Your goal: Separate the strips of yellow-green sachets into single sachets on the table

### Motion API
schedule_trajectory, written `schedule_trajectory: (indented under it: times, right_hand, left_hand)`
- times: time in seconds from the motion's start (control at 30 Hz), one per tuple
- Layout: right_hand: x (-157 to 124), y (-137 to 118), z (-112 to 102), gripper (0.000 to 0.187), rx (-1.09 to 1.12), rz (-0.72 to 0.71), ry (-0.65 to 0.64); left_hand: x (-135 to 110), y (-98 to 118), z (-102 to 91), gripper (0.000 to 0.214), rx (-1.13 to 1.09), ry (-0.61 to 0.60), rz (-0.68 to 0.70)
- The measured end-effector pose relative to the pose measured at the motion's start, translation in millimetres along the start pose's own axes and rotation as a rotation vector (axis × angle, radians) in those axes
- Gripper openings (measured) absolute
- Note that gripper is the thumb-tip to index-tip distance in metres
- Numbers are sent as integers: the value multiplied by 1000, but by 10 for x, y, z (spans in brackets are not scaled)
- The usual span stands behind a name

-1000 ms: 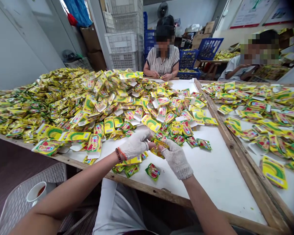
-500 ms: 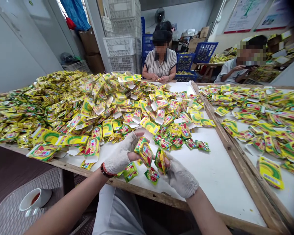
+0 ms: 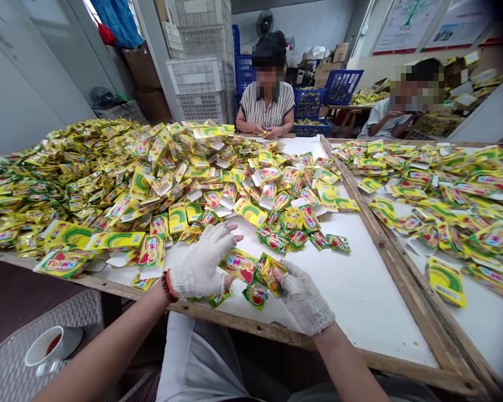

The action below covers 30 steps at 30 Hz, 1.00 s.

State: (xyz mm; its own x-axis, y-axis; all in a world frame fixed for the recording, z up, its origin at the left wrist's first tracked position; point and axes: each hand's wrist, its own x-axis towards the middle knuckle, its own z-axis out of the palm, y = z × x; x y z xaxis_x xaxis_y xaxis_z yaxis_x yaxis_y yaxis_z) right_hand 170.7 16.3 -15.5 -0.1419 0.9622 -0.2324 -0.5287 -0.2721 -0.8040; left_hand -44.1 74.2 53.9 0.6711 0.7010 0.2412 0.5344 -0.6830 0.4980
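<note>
My left hand (image 3: 205, 262), in a white fingerless glove, has its thumb at the lower edge of a small yellow candy box (image 3: 240, 267) with a watermelon print. Its upper fingers stretch out above the box; how the others bear on it is hidden. My right hand (image 3: 304, 298), gloved likewise, pinches a shiny yellow-green candy packet (image 3: 270, 273) at the right end of the box. Whether the packet is partly inside cannot be made out. Beneath, a loose packet (image 3: 255, 297) and another packet (image 3: 219, 298) lie near the table's front edge.
A large heap of packets (image 3: 88, 173) and boxes covers the left of the white table (image 3: 339, 290). A wooden divider (image 3: 385, 245) separates more boxes on the right. A cup (image 3: 54, 346) stands on a stool at lower left. Two people sit across, near stacked crates (image 3: 201, 78).
The box has turned from steeply tilted to nearly level. My right hand has brought its packet left against the box end, and my left fingers have straightened. The view has shifted slightly.
</note>
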Motion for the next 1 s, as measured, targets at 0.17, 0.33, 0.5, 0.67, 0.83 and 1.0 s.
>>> schedule_trajectory:
  times: [0.17, 0.33, 0.5, 0.67, 0.83, 1.0]
  right_hand:
    - [11, 28, -2, 30, -52, -32, -41]
    - [-8, 19, -192, 35, -375, -161, 167]
    - [-34, -94, -309, 23, -845, -121, 82]
    - [-31, -140, -119, 18, -1199, -254, 140]
    - [-26, -100, -54, 20, -1070, -193, 86]
    - [-51, -112, -164, 24, -945, -124, 98]
  left_hand:
    - [11, 55, 265, 68, 389, -222, 8]
    - [1, -16, 453, 55, 374, -197, -177]
    - [27, 73, 418, 54, 474, -291, -54]
    - [48, 178, 513, 56, 527, -334, -24]
    - [5, 172, 619, 55, 455, -259, -136]
    - [-3, 185, 630, 58, 489, -243, -126]
